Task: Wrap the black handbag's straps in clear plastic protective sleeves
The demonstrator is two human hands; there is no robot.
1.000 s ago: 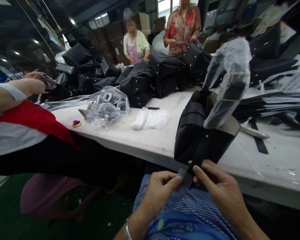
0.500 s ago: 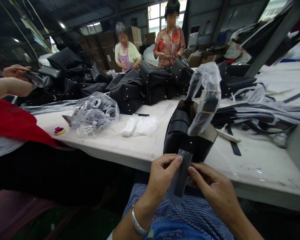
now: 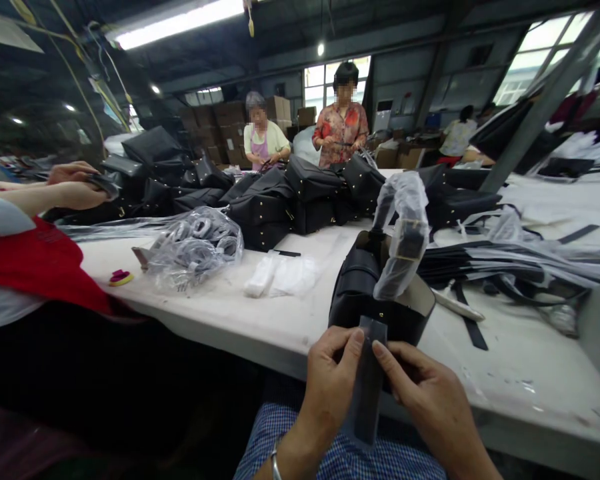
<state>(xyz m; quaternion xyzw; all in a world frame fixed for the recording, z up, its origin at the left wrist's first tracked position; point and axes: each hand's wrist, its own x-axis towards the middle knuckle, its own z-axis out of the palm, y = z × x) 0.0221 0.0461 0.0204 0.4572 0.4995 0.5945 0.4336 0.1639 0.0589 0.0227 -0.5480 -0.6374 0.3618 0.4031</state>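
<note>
A black strip in a clear plastic sleeve (image 3: 369, 393) hangs down in front of a black bag (image 3: 353, 277) at the table's edge. My left hand (image 3: 333, 373) pinches the strip's upper left side between thumb and fingers. On its right side my right hand (image 3: 425, 387) presses with the thumb, the other fingers curled behind and partly hidden. The bag stands open, and its handle (image 3: 403, 237) is wrapped in white film.
On the white table (image 3: 260, 327) are a plastic bag of grey rings (image 3: 195, 243), white packets (image 3: 283, 275), piled black bags (image 3: 260, 207) and black straps (image 3: 485, 263). A co-worker's hands (image 3: 83, 187) are at left; two people stand behind.
The view has tilted up, so the table and bag sit lower. My right thumb has moved onto the strip's face. The co-worker's hands at left have shifted rightward in view.
</note>
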